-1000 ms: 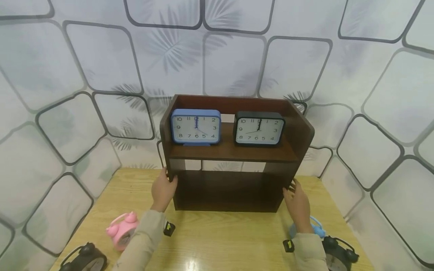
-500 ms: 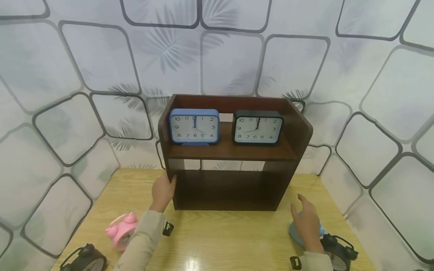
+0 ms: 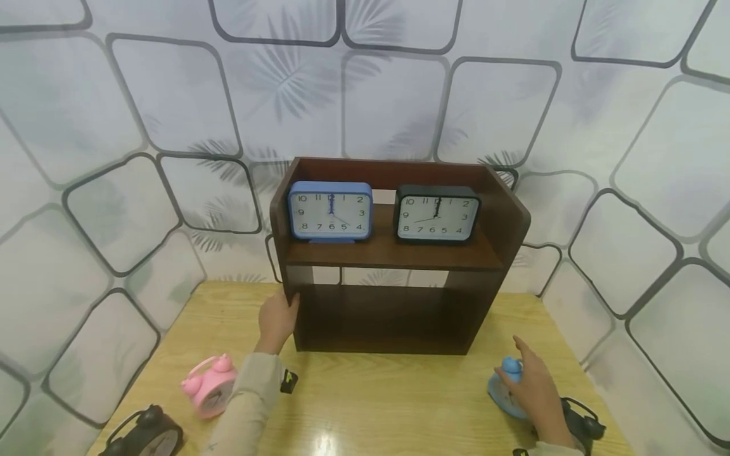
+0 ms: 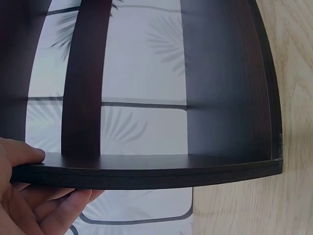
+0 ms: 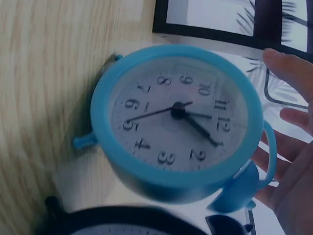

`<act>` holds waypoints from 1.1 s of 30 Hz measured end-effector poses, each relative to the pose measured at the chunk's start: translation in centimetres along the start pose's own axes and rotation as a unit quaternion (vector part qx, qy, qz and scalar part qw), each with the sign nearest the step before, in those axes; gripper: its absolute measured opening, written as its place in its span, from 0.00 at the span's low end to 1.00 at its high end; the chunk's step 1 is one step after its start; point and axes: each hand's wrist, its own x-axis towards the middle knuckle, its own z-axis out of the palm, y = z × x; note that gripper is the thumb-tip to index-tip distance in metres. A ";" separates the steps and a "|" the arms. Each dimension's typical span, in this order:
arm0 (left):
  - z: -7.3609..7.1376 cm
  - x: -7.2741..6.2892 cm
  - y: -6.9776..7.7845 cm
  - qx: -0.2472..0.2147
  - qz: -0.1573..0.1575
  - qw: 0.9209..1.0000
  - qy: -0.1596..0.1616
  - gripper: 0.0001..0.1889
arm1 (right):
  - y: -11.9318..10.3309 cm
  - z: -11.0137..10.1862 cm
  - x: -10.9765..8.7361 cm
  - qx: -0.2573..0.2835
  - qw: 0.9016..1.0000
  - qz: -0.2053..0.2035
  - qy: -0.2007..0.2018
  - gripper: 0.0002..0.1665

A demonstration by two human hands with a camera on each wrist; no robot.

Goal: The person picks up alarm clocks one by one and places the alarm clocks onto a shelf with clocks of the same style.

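A dark brown two-tier shelf [image 3: 393, 256] stands on the wooden table. My left hand [image 3: 277, 322] grips its left side panel; in the left wrist view the thumb [image 4: 27, 154] lies on the inner face and the fingers curl under the outer one. To the right, my right hand [image 3: 538, 396] is held beside a light-blue twin-bell alarm clock [image 5: 171, 178], with fingers spread near its handle and bells. Whether they touch the clock is unclear. On the upper shelf sit a blue rectangular clock [image 3: 331, 218] and a black rectangular clock [image 3: 437, 218].
A pink twin-bell alarm clock [image 3: 211, 389] and a black one [image 3: 149, 437] stand at the table's left. Another black alarm clock [image 3: 583, 421] is partly hidden behind my right forearm. Patterned walls [image 3: 393, 107] border the table [image 3: 365, 392] behind and at the sides.
My right hand has let go of the shelf's right side and moved down and right to the light-blue alarm clock. The left hand has stayed on the shelf, which has not visibly moved.
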 end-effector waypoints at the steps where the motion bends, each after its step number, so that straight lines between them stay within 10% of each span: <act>1: 0.0 0.0 0.0 0.001 -0.001 1.000 0.000 0.14 | 0.2 0.0 -0.1 0.000 1.000 -0.003 -0.008 0.46; 10: 0.2 0.1 0.1 0.008 -0.013 1.000 0.000 0.14 | 1.0 -0.1 -0.2 -0.005 0.998 -0.009 -0.057 0.42; 33: 0.0 -0.1 0.3 0.011 -0.014 1.000 0.001 0.14 | 0.1 1.9 0.4 0.006 0.996 -0.085 0.006 0.34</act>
